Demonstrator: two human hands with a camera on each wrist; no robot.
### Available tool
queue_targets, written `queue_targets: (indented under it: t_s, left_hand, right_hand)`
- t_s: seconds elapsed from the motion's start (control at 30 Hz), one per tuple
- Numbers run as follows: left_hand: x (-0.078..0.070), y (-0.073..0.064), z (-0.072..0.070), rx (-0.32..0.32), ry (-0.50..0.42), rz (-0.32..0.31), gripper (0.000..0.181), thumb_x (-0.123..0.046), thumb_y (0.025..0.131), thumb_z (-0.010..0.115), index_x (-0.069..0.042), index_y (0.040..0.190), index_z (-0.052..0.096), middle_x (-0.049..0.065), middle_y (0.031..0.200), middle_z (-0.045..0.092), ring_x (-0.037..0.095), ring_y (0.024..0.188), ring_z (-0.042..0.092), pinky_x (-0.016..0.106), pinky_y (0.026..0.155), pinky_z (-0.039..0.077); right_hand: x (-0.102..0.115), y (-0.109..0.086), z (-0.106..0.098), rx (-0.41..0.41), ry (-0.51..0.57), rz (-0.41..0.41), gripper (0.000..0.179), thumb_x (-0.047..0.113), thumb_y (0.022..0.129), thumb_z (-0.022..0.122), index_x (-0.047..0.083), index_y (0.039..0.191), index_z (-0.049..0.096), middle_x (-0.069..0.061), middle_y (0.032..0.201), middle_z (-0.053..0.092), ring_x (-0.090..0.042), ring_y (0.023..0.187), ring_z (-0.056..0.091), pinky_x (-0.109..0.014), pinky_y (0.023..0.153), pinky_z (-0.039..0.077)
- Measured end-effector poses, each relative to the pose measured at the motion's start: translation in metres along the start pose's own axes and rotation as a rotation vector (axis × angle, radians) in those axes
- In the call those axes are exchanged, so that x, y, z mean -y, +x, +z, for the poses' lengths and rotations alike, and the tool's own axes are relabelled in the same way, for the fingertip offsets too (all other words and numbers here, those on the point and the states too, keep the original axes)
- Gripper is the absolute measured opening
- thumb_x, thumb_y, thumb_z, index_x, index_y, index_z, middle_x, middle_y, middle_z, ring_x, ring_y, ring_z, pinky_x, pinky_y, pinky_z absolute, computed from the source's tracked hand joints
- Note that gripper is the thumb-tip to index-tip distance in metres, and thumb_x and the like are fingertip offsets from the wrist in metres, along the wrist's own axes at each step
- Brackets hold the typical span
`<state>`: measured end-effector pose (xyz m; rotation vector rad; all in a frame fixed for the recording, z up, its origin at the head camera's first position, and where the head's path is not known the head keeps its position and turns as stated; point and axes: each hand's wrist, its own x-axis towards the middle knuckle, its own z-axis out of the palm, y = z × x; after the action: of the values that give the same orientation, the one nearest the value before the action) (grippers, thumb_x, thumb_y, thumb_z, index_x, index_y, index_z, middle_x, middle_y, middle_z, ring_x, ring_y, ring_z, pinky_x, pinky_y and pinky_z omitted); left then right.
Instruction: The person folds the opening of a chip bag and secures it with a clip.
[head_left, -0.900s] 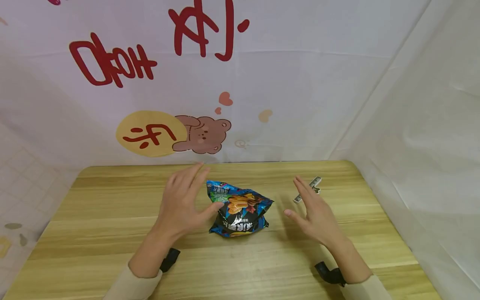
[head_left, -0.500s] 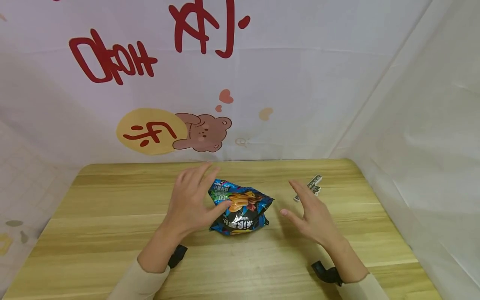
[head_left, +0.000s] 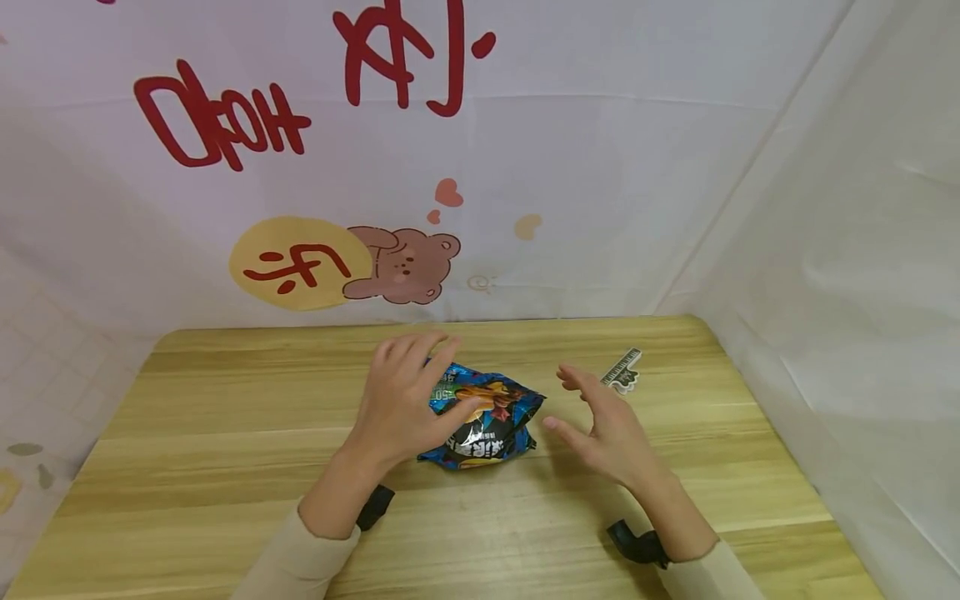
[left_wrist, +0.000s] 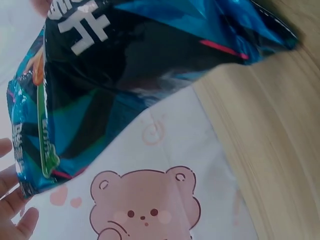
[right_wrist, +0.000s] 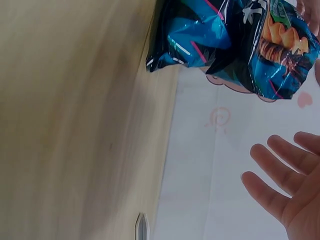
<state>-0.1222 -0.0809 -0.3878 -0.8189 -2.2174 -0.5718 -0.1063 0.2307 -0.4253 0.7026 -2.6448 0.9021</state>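
A blue and black bag of chips [head_left: 491,433] sits in the middle of the wooden table, crumpled and puffed up. My left hand [head_left: 401,404] is spread over the bag's left side and hides its upper left corner; whether it touches the bag I cannot tell. To the right, my right hand [head_left: 611,433] stands apart from the bag with thumb and fingers parted, its palm toward the bag. The right wrist view shows that hand [right_wrist: 295,185] with loose fingers and nothing in them. Fingertips [left_wrist: 12,200] of the left hand appear close to the bag's end.
A flat keyboard-shaped piece [head_left: 622,371] lies behind my right hand. The wooden table [head_left: 225,433] meets a white cloth backdrop [head_left: 600,167] printed with red characters and a bear. Another white cloth [head_left: 862,333] hangs along the right side.
Both hands have moved inward: the left to the right, covering more of the bag, and the right to the left. The bag has stayed about where it was.
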Motion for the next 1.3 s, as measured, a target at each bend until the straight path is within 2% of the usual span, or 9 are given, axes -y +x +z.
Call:
queue_targets:
  t_s: [0.27,0.47,0.73,0.83,1.0,1.3]
  left_hand:
    - [-0.008,0.006,0.008,-0.01,0.021,0.026,0.058,-0.048,0.08,0.088,-0.006,0.118,0.075,0.012,0.111,0.069,0.033,0.106,0.063,0.053,0.093,0.047]
    - [-0.012,0.009,0.014,-0.007,0.018,0.044,0.049,-0.043,0.084,0.086,-0.008,0.117,0.077,0.009,0.106,0.07,0.031,0.102,0.064,0.051,0.093,0.048]
    - [-0.015,0.009,0.019,0.005,0.0,0.017,0.039,-0.038,0.085,0.085,-0.01,0.112,0.078,0.007,0.104,0.071,0.029,0.1,0.064,0.05,0.093,0.047]
    - [-0.015,0.009,0.021,0.009,-0.01,0.011,0.036,-0.037,0.086,0.085,-0.01,0.11,0.079,0.006,0.103,0.072,0.029,0.1,0.065,0.049,0.092,0.047]
    - [-0.016,0.008,0.023,0.016,-0.035,0.001,0.028,-0.031,0.087,0.085,-0.011,0.106,0.079,0.004,0.103,0.075,0.027,0.099,0.067,0.048,0.093,0.048]
    - [-0.019,0.006,0.022,0.007,-0.052,-0.002,0.022,-0.025,0.087,0.086,-0.012,0.105,0.081,0.002,0.099,0.076,0.024,0.095,0.068,0.049,0.095,0.047]
  right_hand:
    - [0.003,0.006,0.009,-0.017,0.05,-0.044,0.069,0.021,0.085,0.089,0.005,0.144,0.056,-0.011,0.129,0.069,-0.027,0.115,0.067,-0.051,0.086,0.057]
    - [0.005,0.01,0.014,-0.031,0.071,-0.075,0.061,0.018,0.084,0.089,0.005,0.137,0.062,-0.009,0.122,0.071,-0.026,0.108,0.068,-0.053,0.079,0.058]
    - [0.006,0.015,0.021,-0.042,0.062,-0.117,0.051,0.012,0.083,0.09,0.003,0.127,0.067,-0.007,0.115,0.073,-0.022,0.099,0.07,-0.046,0.081,0.059]
    - [0.007,0.016,0.023,-0.045,0.057,-0.11,0.045,0.01,0.083,0.09,0.004,0.123,0.07,-0.006,0.112,0.074,-0.02,0.096,0.07,-0.044,0.079,0.059]
    - [0.009,0.018,0.024,-0.042,0.072,-0.089,0.037,0.006,0.083,0.089,0.005,0.117,0.073,-0.005,0.107,0.075,-0.019,0.092,0.071,-0.047,0.075,0.059]
    - [0.013,0.019,0.023,-0.046,0.096,-0.078,0.03,0.002,0.085,0.086,0.006,0.112,0.074,-0.004,0.105,0.075,-0.019,0.091,0.072,-0.042,0.078,0.06]
